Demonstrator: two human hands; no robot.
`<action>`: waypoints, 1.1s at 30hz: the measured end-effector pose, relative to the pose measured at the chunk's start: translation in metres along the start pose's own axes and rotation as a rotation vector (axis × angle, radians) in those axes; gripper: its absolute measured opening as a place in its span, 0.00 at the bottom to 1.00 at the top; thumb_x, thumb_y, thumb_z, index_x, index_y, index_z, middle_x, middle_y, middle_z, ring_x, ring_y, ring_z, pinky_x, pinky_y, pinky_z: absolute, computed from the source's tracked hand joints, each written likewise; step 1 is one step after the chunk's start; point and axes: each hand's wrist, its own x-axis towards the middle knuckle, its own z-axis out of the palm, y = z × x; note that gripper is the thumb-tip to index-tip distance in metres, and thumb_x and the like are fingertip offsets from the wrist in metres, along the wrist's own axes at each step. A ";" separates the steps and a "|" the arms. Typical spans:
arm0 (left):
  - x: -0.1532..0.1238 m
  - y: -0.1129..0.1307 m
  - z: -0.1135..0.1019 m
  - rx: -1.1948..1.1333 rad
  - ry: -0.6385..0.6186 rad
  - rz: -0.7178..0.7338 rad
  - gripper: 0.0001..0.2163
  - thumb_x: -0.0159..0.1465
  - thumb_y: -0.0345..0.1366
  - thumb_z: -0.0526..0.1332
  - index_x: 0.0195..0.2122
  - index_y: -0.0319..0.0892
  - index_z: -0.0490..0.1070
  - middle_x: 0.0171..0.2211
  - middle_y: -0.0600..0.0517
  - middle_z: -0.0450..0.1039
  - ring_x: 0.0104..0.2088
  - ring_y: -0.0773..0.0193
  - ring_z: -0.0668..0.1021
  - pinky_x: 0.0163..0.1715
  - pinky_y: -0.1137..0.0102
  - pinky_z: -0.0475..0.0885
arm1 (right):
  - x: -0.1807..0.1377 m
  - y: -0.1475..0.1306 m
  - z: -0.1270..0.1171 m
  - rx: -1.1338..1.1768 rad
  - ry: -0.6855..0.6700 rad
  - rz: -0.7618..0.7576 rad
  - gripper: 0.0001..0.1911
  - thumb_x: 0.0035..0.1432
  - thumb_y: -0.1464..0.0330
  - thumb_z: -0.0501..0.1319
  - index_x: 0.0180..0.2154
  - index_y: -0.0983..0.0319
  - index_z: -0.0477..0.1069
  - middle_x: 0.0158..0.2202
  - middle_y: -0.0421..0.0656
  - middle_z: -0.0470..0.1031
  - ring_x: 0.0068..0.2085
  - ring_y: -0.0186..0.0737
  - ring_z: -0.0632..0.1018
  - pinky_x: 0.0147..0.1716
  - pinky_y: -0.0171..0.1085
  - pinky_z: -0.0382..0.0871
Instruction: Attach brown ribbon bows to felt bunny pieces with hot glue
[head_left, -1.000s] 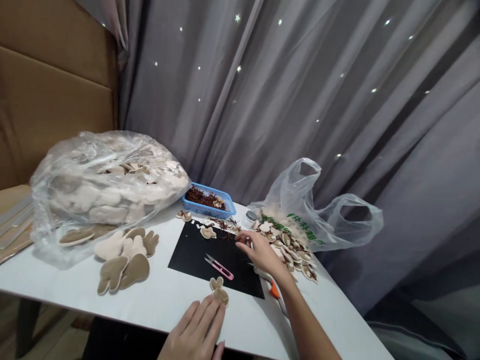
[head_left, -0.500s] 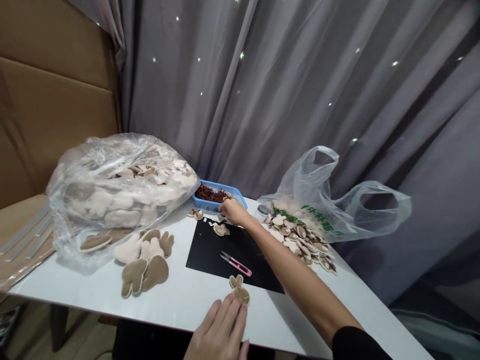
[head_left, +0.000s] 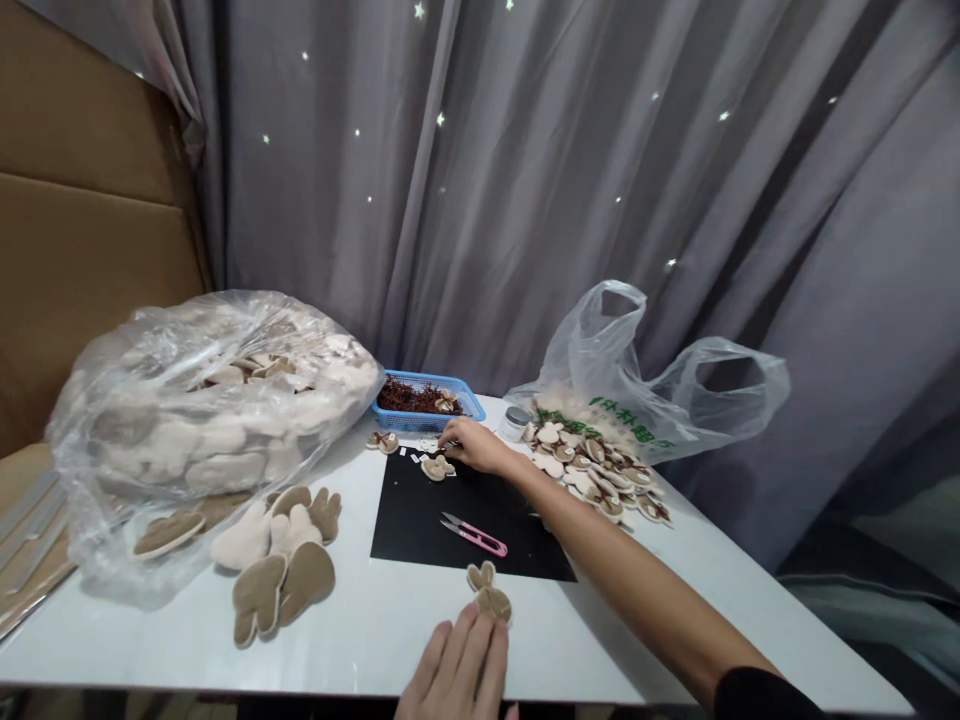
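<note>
My left hand [head_left: 461, 665] lies at the table's near edge, fingers stretched out, their tips resting on a small brown bunny-shaped plush piece [head_left: 489, 592]. Across the table, my right hand [head_left: 476, 445] reaches to the far edge of a black mat [head_left: 420, 520]. Its fingers are pinched together by several small white tags [head_left: 427, 444]; whatever is between them is too small to make out. Close to it sit a beige bunny piece [head_left: 437, 467] and a brown one with a bow [head_left: 383, 442]. Pink thread snips [head_left: 476, 537] lie on the mat.
Behind the mat stands a blue basket [head_left: 431, 420] of dark red-brown bows. A big clear bag [head_left: 210, 400] of plush pieces fills the left, with loose pieces [head_left: 281, 560] before it. At right are a grey-lidded jar [head_left: 514, 422], a bunny heap [head_left: 592, 470] and a plastic bag [head_left: 600, 350].
My right hand has drawn back from the basket's front edge toward the tags and the jar. My left hand stays on the brown bunny piece. The whole view has shifted slightly.
</note>
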 end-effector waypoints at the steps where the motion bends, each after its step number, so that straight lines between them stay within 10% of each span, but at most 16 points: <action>1: 0.000 0.000 -0.001 0.001 -0.011 -0.001 0.14 0.73 0.41 0.60 0.52 0.45 0.82 0.49 0.52 0.87 0.50 0.61 0.83 0.56 0.67 0.69 | -0.001 -0.001 0.000 0.017 0.007 0.003 0.07 0.61 0.78 0.68 0.37 0.62 0.83 0.45 0.50 0.83 0.49 0.48 0.79 0.53 0.41 0.69; 10: 0.006 0.003 -0.013 -0.030 -0.083 -0.013 0.16 0.74 0.41 0.58 0.55 0.43 0.81 0.53 0.52 0.85 0.54 0.60 0.81 0.59 0.66 0.67 | -0.033 -0.008 -0.010 0.363 0.058 0.058 0.09 0.65 0.64 0.64 0.39 0.63 0.77 0.37 0.46 0.83 0.38 0.43 0.82 0.42 0.39 0.76; 23: 0.022 0.009 -0.038 -0.157 -0.424 -0.066 0.21 0.76 0.38 0.57 0.68 0.41 0.71 0.65 0.47 0.76 0.63 0.56 0.76 0.66 0.61 0.65 | -0.177 -0.053 -0.020 0.891 0.101 0.342 0.19 0.58 0.53 0.71 0.40 0.62 0.77 0.32 0.47 0.86 0.35 0.44 0.84 0.37 0.40 0.76; 33: 0.034 0.006 -0.042 -0.136 -0.463 -0.020 0.21 0.76 0.33 0.55 0.68 0.40 0.70 0.65 0.46 0.76 0.63 0.54 0.77 0.65 0.59 0.64 | -0.190 -0.051 -0.007 0.833 0.214 0.351 0.19 0.58 0.52 0.71 0.34 0.62 0.81 0.31 0.42 0.82 0.31 0.37 0.75 0.31 0.35 0.66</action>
